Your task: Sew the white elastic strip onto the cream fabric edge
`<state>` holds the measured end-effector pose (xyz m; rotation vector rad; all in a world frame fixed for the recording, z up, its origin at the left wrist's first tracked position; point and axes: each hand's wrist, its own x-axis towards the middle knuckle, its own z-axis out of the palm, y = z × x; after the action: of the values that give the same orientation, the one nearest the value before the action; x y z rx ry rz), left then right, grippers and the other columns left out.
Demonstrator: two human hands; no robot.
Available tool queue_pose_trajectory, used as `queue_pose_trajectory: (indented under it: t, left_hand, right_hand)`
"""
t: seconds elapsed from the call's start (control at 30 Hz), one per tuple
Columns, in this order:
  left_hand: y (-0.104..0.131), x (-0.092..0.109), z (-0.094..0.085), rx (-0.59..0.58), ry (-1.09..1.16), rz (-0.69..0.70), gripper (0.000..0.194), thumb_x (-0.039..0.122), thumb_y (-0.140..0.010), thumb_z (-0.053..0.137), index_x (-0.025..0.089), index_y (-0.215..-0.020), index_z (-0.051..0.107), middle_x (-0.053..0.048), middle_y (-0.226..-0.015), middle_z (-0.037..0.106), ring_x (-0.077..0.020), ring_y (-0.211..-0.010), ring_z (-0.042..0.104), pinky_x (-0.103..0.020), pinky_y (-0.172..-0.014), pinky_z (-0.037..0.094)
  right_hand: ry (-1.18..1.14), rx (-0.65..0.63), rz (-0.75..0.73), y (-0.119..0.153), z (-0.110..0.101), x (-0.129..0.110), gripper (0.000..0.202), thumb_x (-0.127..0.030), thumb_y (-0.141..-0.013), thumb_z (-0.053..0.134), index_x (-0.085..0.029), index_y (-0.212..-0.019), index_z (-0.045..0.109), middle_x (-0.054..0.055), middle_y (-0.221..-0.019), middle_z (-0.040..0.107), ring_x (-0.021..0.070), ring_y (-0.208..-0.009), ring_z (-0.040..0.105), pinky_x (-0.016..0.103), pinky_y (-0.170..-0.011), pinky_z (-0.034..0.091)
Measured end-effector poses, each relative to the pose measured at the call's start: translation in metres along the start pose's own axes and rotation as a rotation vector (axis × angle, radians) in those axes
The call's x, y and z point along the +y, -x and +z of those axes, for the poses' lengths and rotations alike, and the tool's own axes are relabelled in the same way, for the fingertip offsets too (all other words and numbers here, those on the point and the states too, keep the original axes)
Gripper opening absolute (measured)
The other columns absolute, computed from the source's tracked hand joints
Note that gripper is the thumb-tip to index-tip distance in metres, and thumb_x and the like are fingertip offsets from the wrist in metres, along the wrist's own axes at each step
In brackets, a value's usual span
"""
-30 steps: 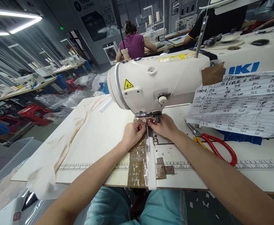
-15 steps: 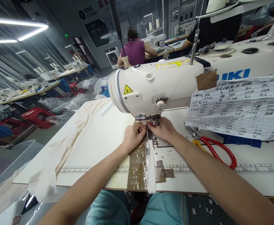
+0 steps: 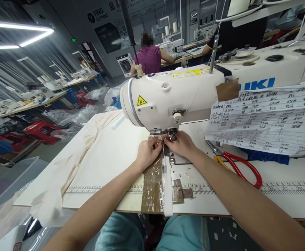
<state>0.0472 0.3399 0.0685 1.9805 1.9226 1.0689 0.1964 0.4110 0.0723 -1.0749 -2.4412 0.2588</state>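
Strip just below left fingers and right fingers, probably light, limp, easily creased, best pinched flat across its width; fingertips together, anything between too hidden to tell.

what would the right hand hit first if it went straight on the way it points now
Probably the left hand: the fingers of the right hand point toward its fingertips, close by, though depth there is hard to judge.
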Motion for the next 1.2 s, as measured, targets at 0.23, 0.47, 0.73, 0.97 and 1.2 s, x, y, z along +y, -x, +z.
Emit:
queue_pose_trajectory:
  t: [0.23,0.47,0.73,0.97,1.2]
  left_hand:
    - [-0.0018,-0.0006,-0.0001,0.001,-0.011,-0.001,0.016,0.021,-0.083,0.055,0.017,-0.068,0.056,0.004,-0.051,0.051,-0.0098,-0.047,0.045,-0.021,-0.050,0.032]
    - [-0.0010,-0.0010,0.0006,-0.001,0.006,0.009,0.019,0.026,-0.084,0.053,0.017,-0.067,0.055,0.004,-0.050,0.049,-0.0101,-0.047,0.044,-0.021,-0.049,0.031]
    - [-0.0008,-0.0031,0.0021,0.007,0.016,0.024,0.022,0.030,-0.084,0.050,0.018,-0.067,0.055,0.004,-0.051,0.048,-0.0103,-0.047,0.044,-0.022,-0.051,0.031]
    - [-0.0012,-0.0029,0.0018,0.008,0.016,0.001,0.020,0.029,-0.083,0.051,0.018,-0.068,0.056,0.004,-0.051,0.049,-0.0103,-0.048,0.045,-0.022,-0.051,0.032]
    - [-0.0019,-0.0009,0.0010,0.003,0.011,-0.020,0.017,0.026,-0.082,0.052,0.018,-0.068,0.056,0.004,-0.050,0.049,-0.0105,-0.047,0.045,-0.022,-0.051,0.032]
  right_hand:
    - [0.008,-0.008,0.000,0.0002,0.0001,-0.0004,0.024,-0.023,-0.092,0.051,-0.016,-0.087,0.074,0.010,-0.091,0.075,0.0245,-0.088,0.068,0.029,-0.076,0.044]
    - [0.002,-0.008,0.002,0.0003,0.0003,0.0002,0.022,-0.023,-0.092,0.053,-0.018,-0.090,0.074,0.008,-0.093,0.075,0.0246,-0.087,0.069,0.030,-0.076,0.045]
    - [0.000,-0.016,0.015,-0.0003,0.0007,-0.0005,0.022,-0.020,-0.090,0.052,-0.017,-0.091,0.074,0.010,-0.095,0.075,0.0267,-0.093,0.069,0.031,-0.080,0.046]
    - [-0.018,-0.035,0.029,-0.0018,-0.0012,-0.0015,0.022,-0.020,-0.090,0.052,-0.017,-0.092,0.074,0.009,-0.097,0.075,0.0268,-0.095,0.068,0.032,-0.082,0.047]
    - [-0.039,-0.055,0.057,-0.0035,-0.0025,-0.0029,0.022,-0.024,-0.091,0.052,-0.018,-0.095,0.073,0.008,-0.101,0.075,0.0252,-0.098,0.068,0.031,-0.084,0.047]
